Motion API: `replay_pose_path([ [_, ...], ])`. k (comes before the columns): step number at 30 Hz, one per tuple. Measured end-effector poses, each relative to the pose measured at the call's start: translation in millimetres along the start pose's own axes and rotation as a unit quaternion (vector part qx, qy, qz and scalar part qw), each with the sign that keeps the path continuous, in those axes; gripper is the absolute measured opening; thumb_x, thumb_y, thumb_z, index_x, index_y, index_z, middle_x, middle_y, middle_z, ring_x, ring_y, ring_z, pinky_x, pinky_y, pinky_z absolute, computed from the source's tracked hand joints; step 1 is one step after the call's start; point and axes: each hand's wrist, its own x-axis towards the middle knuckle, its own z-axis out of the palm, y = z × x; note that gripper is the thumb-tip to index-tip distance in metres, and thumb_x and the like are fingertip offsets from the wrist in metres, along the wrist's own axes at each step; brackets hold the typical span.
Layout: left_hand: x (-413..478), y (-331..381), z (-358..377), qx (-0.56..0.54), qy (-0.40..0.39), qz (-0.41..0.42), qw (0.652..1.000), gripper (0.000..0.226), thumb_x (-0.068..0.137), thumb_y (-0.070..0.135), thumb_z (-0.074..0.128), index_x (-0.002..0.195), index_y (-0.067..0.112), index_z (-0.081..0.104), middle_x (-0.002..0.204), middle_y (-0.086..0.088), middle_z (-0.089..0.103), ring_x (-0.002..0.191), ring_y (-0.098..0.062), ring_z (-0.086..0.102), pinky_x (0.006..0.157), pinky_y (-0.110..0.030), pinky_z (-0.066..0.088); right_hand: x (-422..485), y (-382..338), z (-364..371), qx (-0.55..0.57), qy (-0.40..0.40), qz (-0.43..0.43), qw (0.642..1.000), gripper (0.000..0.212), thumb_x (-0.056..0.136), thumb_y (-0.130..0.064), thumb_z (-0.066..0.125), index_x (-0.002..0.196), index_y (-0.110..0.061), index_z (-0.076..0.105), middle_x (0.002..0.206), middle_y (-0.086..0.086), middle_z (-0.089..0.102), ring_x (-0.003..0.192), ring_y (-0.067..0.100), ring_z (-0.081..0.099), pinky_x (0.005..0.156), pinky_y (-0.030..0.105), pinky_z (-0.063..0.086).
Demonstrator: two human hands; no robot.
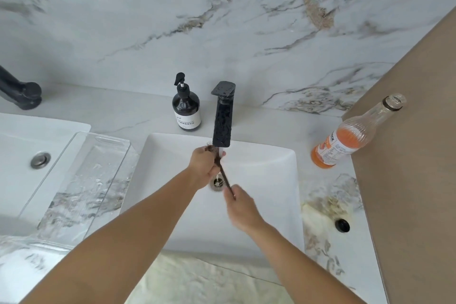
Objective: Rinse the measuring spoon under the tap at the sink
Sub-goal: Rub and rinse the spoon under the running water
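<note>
Right hand (238,201) pinching measuring spoon (223,173) handle, left hand (204,164) cupping bowl under tap (222,118)

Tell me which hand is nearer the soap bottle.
Left. The left hand grips the spoon's bowl end under the tap, just below and right of the soap bottle; the right hand holds the handle lower down, farther away.
</note>
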Motion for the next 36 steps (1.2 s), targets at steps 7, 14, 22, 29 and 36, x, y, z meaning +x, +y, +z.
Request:
replay_pose_path([
  [7, -10, -4, -4, 0.069, -0.063, -0.035, 0.995, 0.024, 0.099, -0.005, 0.034, 0.087, 0.005, 0.052, 0.078, -0.011, 0.06, 0.039, -0.009, 0.027, 0.035, -0.02, 0.022, 59, -5, -113, -0.34, 0.365, -0.104, 0.861, 0.011, 0.09, -0.024, 0.058, 0.091, -0.021, 0.069, 0.095, 0.004, 0.065, 0.099, 0.031, 0.053, 0.09, 0.042, 0.033],
  [14, 6, 6, 5, -0.03, 0.058, 0.017, 0.998, 0.033, 0.092, -0.015, 0.027, 0.079, 0.005, 0.051, 0.071, -0.011, 0.048, 0.044, -0.013, 0.023, 0.035, -0.019, 0.018, 19, 6, -41, -0.34, 0.044, -0.039, 0.939, 0.038, 0.096, -0.031, 0.048, 0.129, -0.013, 0.039, 0.117, 0.011, 0.056, 0.106, 0.039, 0.056, 0.085, 0.041, 0.045],
  [22, 1, -4, 20, 0.056, 0.013, 0.011, 0.998, 0.026, 0.092, -0.006, 0.043, 0.079, 0.011, 0.059, 0.076, -0.008, 0.062, 0.044, -0.013, 0.036, 0.032, -0.018, 0.019, -29, -15, -59, 0.057, -0.363, 0.038, 0.929, 0.018, 0.09, -0.022, 0.054, 0.096, -0.015, 0.039, 0.07, 0.007, 0.057, 0.042, 0.018, 0.05, 0.046, 0.026, 0.044],
  [29, 3, 5, 9, 0.008, 0.007, 0.019, 1.0, 0.027, 0.096, -0.008, 0.038, 0.076, 0.006, 0.052, 0.059, -0.004, 0.049, 0.035, -0.007, 0.023, 0.033, -0.017, 0.015, 10, 6, -121, 0.038, -0.319, -0.015, 0.947, 0.007, 0.092, -0.019, 0.061, 0.092, -0.013, 0.058, 0.057, 0.002, 0.065, 0.044, 0.012, 0.045, 0.044, 0.023, 0.037],
  [36, -14, -19, 17, 0.115, -0.057, -0.007, 0.992, 0.035, 0.092, -0.015, 0.024, 0.085, 0.001, 0.054, 0.081, -0.014, 0.052, 0.041, -0.012, 0.027, 0.046, -0.024, 0.014, 70, -15, -155, 0.56, 0.113, 0.089, 0.816, 0.025, 0.089, -0.019, 0.072, 0.073, -0.012, 0.054, 0.045, -0.003, 0.04, 0.035, 0.009, 0.033, 0.035, 0.019, 0.03],
])
